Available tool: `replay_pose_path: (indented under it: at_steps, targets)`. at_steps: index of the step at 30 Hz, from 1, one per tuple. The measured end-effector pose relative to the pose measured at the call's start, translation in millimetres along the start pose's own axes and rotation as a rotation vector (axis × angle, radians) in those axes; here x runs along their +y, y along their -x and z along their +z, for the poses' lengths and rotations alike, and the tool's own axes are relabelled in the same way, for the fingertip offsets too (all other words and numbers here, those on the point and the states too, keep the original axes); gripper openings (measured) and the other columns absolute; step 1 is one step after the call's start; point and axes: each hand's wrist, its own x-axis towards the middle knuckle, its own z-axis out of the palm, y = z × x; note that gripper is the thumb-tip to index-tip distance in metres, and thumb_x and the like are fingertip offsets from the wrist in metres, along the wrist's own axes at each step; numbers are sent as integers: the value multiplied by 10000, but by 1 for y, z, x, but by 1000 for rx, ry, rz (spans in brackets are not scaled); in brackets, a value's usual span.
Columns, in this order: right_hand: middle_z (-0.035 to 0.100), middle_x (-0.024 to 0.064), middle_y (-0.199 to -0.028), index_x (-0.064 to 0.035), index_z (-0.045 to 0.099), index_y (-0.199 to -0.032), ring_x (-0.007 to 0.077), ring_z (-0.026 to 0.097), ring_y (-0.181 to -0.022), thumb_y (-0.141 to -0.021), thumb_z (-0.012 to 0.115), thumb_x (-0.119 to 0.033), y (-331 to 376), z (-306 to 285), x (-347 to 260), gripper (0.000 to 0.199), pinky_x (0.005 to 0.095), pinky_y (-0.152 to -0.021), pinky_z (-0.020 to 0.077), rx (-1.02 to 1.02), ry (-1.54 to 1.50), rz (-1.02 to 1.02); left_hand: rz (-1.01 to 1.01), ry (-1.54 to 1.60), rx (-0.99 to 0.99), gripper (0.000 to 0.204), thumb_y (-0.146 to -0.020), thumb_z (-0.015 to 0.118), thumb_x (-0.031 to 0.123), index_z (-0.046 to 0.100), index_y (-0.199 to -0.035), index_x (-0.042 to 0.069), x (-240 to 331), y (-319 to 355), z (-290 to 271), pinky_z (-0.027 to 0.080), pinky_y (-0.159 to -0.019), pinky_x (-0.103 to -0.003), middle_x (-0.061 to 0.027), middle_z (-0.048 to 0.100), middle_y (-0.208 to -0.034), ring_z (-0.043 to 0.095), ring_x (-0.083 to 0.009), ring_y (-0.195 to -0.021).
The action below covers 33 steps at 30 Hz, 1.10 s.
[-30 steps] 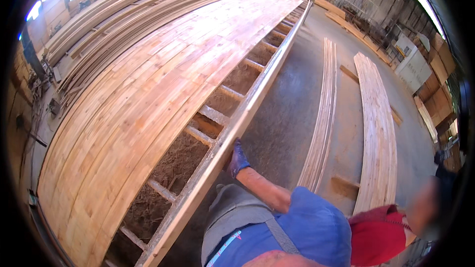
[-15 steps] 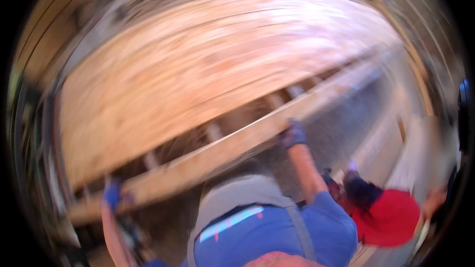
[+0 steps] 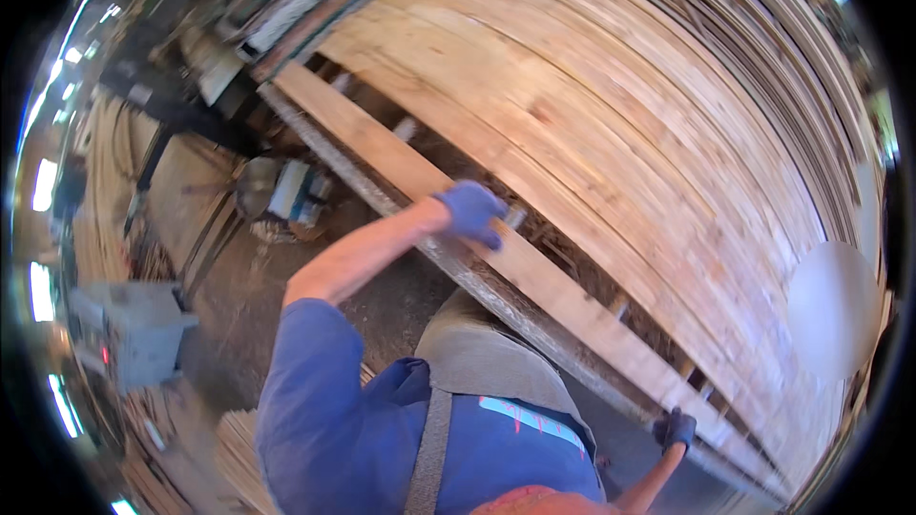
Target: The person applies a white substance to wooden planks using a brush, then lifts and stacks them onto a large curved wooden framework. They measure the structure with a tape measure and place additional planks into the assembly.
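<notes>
A long pale wooden board (image 3: 568,298) runs slantwise from the upper left to the lower right, its near edge towards my body. My left hand (image 3: 469,210), in a blue glove, lies over the board's middle stretch; its thumb stands apart from the fingers, which reach across the far edge, slightly blurred. Farther right, my right hand (image 3: 676,429) in a dark glove is closed on the board's near edge. Beyond a dark gap lies a broad layer of planks (image 3: 572,114), side by side.
A rough metal rail (image 3: 458,267) runs along the board's near side. At left stand a grey machine box (image 3: 134,329) and a round container (image 3: 258,189) beside timber pieces. Long strips of wood (image 3: 763,57) are stacked beyond the planks. Crosspieces show in the gap.
My view has swung round, so the board now slopes down to the right. My left hand has gone from the board's left end to its middle; my right hand is nearer the right end.
</notes>
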Motion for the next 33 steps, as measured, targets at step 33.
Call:
replay_pose_path:
  at_steps: [33]
  targets:
    - [643,108,-1009,-113,611,-1025,331,635,-868,-766,751,-281,364,334,-790,339,435,-745,504,-140,448,-865,-1213,-305,527,433,-789,658,452,713,-1023,93,-705,375,-272,523,-853,-448,-183,707,-1009,667,-362,-985]
